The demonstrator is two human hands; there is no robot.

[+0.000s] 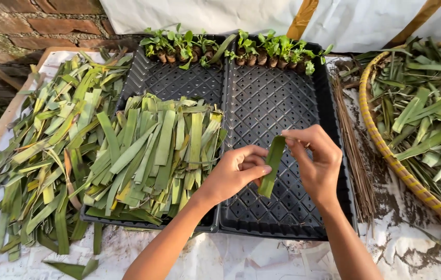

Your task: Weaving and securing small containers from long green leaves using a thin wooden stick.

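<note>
A: Leaf strip [272, 165], head view: where was it located?

B: It was held between both hands over the right black tray [262, 109]. The left hand [236, 173] pinched its lower half with thumb and curled fingers. The right hand [316, 161] gripped its upper end with closed fingertips. The strip hung nearly upright, tilted slightly.

A: What lay to the left of the left hand?

B: A stack of cut green strips [153, 150] filled the left tray, just beside the wrist. Further left, a loose pile of leaves [49, 140] covered the white sheet.

A: And beyond the hands?

B: A row of seedlings [231, 49] in small plugs stood along the far edge of both trays, well apart from the fingers.

A: To the right of the right hand?

B: A bundle of thin brown sticks [352, 145] lay beside the tray. Beyond it sat a woven basket [386, 150] holding more leaves.
</note>
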